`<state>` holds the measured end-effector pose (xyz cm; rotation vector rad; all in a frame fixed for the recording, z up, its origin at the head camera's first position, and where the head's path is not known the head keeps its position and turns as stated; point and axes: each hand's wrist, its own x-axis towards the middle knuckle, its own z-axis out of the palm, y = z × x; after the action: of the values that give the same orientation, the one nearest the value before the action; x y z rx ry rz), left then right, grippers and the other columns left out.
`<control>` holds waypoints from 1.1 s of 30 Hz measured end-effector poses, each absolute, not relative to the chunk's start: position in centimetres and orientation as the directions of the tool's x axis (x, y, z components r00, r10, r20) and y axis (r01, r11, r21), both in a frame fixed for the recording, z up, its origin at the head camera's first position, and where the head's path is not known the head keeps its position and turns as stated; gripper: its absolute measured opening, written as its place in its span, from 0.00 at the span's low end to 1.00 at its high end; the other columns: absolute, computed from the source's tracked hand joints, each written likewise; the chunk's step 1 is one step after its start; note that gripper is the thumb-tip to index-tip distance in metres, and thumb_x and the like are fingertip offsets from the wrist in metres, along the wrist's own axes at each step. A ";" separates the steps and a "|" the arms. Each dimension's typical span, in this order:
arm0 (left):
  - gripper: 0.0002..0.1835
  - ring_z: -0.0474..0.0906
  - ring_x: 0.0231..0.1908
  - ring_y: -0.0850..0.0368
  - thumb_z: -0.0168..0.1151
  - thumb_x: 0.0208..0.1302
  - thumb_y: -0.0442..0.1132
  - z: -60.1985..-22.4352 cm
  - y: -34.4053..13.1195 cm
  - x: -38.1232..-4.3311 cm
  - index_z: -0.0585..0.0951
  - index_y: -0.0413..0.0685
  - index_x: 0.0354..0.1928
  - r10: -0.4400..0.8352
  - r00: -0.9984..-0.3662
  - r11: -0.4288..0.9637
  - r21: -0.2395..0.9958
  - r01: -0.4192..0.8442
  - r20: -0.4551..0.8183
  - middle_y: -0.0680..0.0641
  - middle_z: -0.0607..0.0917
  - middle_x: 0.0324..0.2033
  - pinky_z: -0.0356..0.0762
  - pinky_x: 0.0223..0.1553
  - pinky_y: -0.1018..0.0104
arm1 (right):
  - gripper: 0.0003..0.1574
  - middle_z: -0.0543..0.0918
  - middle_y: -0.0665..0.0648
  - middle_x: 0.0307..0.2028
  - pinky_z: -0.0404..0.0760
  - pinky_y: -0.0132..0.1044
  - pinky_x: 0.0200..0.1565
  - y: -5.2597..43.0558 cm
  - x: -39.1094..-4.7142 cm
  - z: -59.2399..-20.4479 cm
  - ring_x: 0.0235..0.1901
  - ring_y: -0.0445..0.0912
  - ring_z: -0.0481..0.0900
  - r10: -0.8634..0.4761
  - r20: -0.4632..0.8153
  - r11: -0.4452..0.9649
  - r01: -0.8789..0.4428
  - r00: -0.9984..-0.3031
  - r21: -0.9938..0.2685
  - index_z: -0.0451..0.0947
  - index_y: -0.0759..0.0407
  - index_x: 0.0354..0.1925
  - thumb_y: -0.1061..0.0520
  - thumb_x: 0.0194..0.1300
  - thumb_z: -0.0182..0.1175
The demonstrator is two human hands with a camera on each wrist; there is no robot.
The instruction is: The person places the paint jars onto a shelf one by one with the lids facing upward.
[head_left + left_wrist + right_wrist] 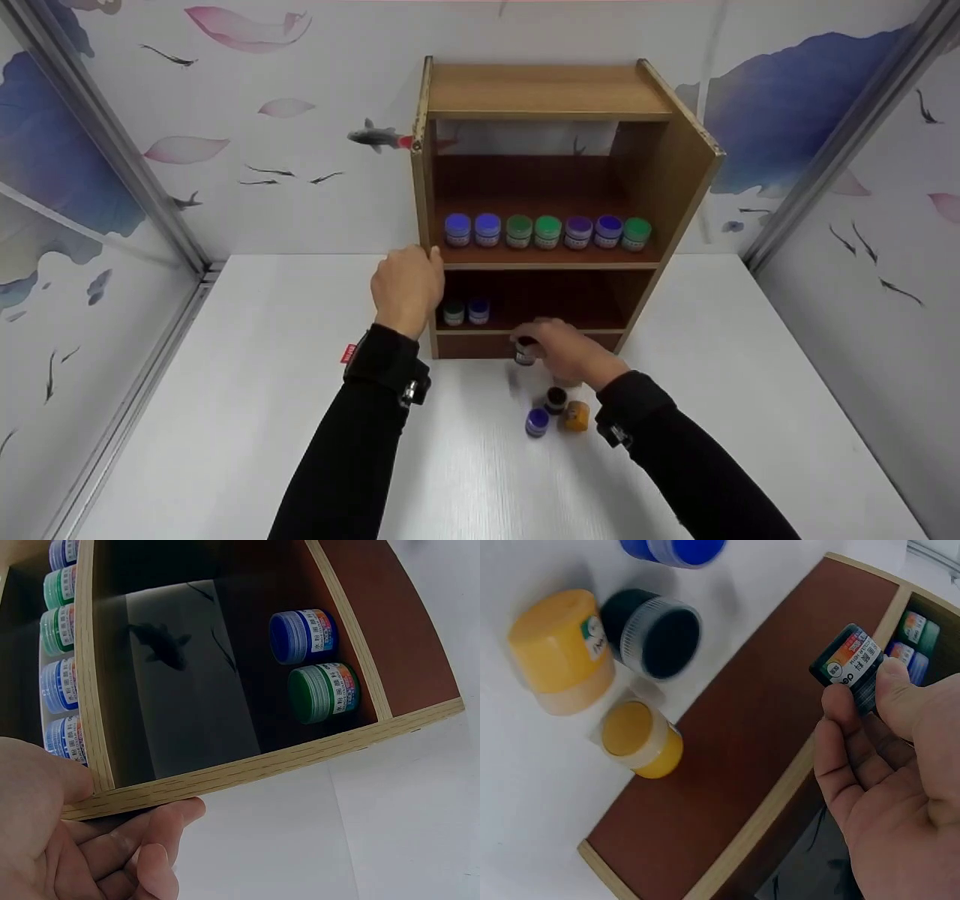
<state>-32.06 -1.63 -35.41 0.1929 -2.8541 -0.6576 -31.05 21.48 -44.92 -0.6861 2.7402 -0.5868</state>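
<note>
White walls [322,217] patterned with pink petals [240,34], grey fish [373,136] and blue washes [795,112] meet at metal corner posts [109,135] behind a white desk [292,337].

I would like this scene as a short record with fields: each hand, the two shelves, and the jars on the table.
Left hand: grips the left side panel of the wooden shelf unit
Right hand: pinches a dark jar near the front edge of the lower shelf
Upper shelf: seven jars in one row; blue, green and purple
Lower shelf: green jar and blue jar, at its left end
Table: second blue jar, second dark jar, two yellow jars
</note>
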 end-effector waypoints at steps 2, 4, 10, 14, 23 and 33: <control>0.25 0.86 0.36 0.42 0.46 0.75 0.51 -35.4 -1.6 -32.0 0.83 0.36 0.38 -0.171 -0.969 0.895 0.440 -0.077 0.178 0.36 0.87 0.36 0.83 0.32 0.53 | 0.21 0.80 0.57 0.56 0.79 0.45 0.56 21.5 -31.4 -44.5 0.54 0.50 0.79 -0.500 -0.121 0.800 -0.403 -0.858 -0.445 0.75 0.55 0.61 0.63 0.72 0.53; 0.25 0.86 0.35 0.41 0.46 0.75 0.51 -35.4 -1.6 -32.0 0.83 0.36 0.37 -0.167 -0.968 0.899 0.431 -0.072 0.187 0.36 0.87 0.36 0.83 0.32 0.52 | 0.21 0.80 0.58 0.56 0.80 0.45 0.54 21.6 -31.8 -44.3 0.53 0.50 0.80 -0.498 -0.095 0.795 -0.410 -0.862 -0.446 0.74 0.56 0.61 0.64 0.72 0.53; 0.25 0.86 0.34 0.41 0.46 0.75 0.51 -35.4 -1.6 -32.0 0.83 0.36 0.36 -0.162 -0.967 0.901 0.429 -0.064 0.195 0.36 0.87 0.35 0.83 0.30 0.53 | 0.21 0.80 0.59 0.57 0.80 0.45 0.53 21.6 -32.5 -43.6 0.52 0.50 0.81 -0.471 -0.053 0.792 -0.396 -0.880 -0.463 0.73 0.57 0.62 0.63 0.73 0.52; 0.26 0.86 0.35 0.42 0.45 0.75 0.51 -35.4 -1.7 -32.1 0.83 0.36 0.37 -0.165 -0.970 0.901 0.428 -0.074 0.179 0.37 0.87 0.35 0.83 0.31 0.53 | 0.22 0.81 0.60 0.55 0.80 0.46 0.55 21.4 -33.0 -43.4 0.52 0.51 0.82 -0.462 -0.045 0.789 -0.387 -0.886 -0.477 0.72 0.59 0.62 0.64 0.72 0.52; 0.26 0.86 0.34 0.42 0.46 0.75 0.51 -35.5 -1.6 -32.2 0.83 0.36 0.36 -0.169 -0.970 0.899 0.432 -0.079 0.173 0.37 0.87 0.35 0.83 0.30 0.54 | 0.23 0.79 0.62 0.59 0.77 0.47 0.59 20.3 -33.8 -43.4 0.56 0.53 0.80 -0.423 -0.054 0.815 -0.354 -0.904 -0.459 0.70 0.60 0.64 0.63 0.73 0.51; 0.26 0.86 0.32 0.44 0.45 0.75 0.51 -35.5 -1.7 -32.1 0.83 0.37 0.35 -0.166 -0.970 0.899 0.433 -0.074 0.180 0.38 0.87 0.33 0.83 0.29 0.54 | 0.26 0.79 0.63 0.58 0.79 0.47 0.55 19.1 -34.5 -44.1 0.53 0.54 0.82 -0.396 -0.056 0.830 -0.331 -0.916 -0.449 0.66 0.57 0.68 0.64 0.74 0.47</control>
<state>-32.10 -1.66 -35.49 0.1820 -2.8519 -0.6379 -34.54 19.12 -44.08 -0.5727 2.8637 -0.6621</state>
